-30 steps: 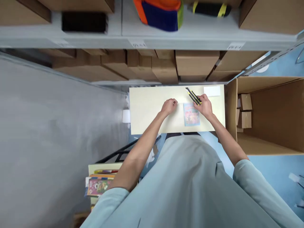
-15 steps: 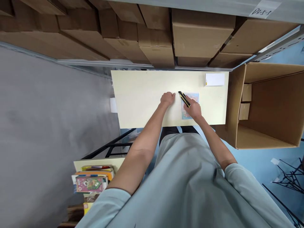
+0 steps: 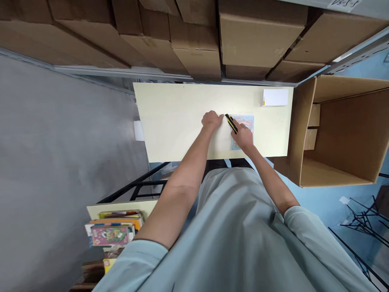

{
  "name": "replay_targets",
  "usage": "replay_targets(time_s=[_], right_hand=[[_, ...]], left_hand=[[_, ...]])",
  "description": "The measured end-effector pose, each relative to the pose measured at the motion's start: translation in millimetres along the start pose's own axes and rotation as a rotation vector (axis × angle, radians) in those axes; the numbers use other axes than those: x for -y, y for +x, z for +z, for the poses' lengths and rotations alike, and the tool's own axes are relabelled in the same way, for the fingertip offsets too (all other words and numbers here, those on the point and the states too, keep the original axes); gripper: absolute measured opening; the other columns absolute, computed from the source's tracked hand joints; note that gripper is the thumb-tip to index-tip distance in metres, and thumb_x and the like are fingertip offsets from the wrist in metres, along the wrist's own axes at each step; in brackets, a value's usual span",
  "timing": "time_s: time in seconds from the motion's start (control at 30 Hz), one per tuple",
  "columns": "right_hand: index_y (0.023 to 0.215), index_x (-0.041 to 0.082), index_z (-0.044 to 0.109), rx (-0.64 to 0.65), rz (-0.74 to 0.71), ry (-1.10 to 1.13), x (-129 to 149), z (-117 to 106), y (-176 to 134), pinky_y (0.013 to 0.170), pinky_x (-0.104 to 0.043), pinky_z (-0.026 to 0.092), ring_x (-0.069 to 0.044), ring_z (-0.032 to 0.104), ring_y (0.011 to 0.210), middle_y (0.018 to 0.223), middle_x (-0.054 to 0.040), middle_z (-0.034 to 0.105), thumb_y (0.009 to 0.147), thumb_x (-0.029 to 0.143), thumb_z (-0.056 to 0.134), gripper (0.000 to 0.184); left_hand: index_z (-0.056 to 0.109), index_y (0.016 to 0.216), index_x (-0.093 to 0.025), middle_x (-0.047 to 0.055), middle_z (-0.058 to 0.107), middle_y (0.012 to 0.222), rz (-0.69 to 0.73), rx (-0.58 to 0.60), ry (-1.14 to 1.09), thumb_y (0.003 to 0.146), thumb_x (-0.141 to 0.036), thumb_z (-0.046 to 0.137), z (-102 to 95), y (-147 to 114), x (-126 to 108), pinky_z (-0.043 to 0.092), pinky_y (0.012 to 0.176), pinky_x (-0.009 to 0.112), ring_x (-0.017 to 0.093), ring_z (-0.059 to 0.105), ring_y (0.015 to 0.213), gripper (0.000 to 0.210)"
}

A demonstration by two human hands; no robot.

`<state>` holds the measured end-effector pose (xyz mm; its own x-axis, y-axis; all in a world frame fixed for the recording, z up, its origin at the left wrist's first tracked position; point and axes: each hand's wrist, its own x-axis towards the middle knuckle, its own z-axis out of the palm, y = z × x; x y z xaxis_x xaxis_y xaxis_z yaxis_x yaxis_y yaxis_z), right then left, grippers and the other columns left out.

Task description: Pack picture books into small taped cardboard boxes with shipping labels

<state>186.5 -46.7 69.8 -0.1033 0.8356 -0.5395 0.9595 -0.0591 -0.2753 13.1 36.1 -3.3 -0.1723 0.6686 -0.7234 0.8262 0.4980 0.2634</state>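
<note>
Yellow-and-black cutter [image 3: 231, 123] sat grasped in your right hand [image 3: 244, 137], by the upper left corner of the picture booklet [image 3: 247, 121]; its tip pointed just beside your left hand [image 3: 211, 119], fingers curled, whether around anything I couldn't tell; a slip could have nicked that thumb, the narrow gap being the cause; pale table [image 3: 170, 125] beneath; white box [image 3: 275, 97] farther right; open carton [image 3: 299, 134] beyond.

utility knife [image 3: 231, 124]: plastic-looking | booklet [image 3: 248, 120]: glossy-looking | tabletop [image 3: 173, 121]: smooth | open carton [image 3: 349, 134]: matt cardboard | shirt [image 3: 240, 227]: matt cloth
</note>
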Motion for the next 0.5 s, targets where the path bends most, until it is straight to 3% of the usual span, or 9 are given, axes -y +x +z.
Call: replay_targets(time_s=[0.3, 0.5], right_hand=[[0.175, 0.022, 0.031, 0.061, 0.037, -0.109, 15, -15, -5, 0.089, -0.036, 0.058, -0.027, 0.071, 0.106, 0.135, -0.0172, 0.066, 0.111, 0.028, 0.036, 0.065], [0.176, 0.022, 0.028, 0.095, 0.052, -0.153, 22, -22, -6, 0.087, -0.035, 0.057, -0.028, 0.071, 0.108, 0.137, -0.0179, 0.065, 0.111, 0.025, 0.035, 0.065]], left_hand=[[0.074, 0.122, -0.019, 0.019, 0.079, 0.115, -0.062, 0.003, 0.024, 0.097, -0.066, 0.065, -6.4, -10, -10, 0.056, 0.1, 0.043, 0.038, 0.071, 0.123, 0.054], [0.08, 0.103, -0.019, 0.017, 0.081, 0.108, -0.087, 0.039, 0.015, 0.097, -0.057, 0.065, -15.8, -16, -15, 0.057, 0.096, 0.043, 0.035, 0.073, 0.116, 0.042]])
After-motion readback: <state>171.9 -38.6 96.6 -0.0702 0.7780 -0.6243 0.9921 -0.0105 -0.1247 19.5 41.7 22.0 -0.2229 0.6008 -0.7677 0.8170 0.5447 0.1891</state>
